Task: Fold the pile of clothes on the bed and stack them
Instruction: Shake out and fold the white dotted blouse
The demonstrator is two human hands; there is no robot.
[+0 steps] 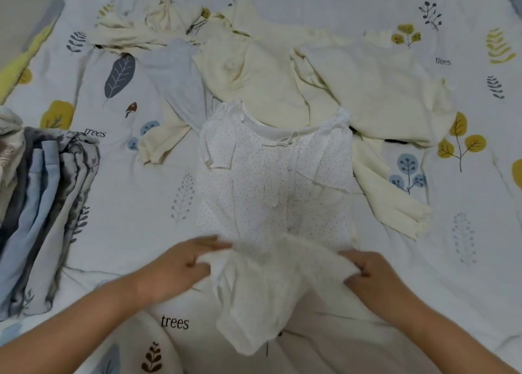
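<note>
Head view: left hand [175, 269] and right hand [375, 277] each pinch the dotted blouse [274, 176] hem (light, floppy; best held at corners).

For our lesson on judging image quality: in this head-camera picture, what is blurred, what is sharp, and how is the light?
Head view: the hem of the dotted garment between the left hand and right hand is smeared by motion; the "trees" print on the bedsheet reads sharply; light is soft and even, without glare or hard shadows; wide-angle bending shows at the edges.
</note>
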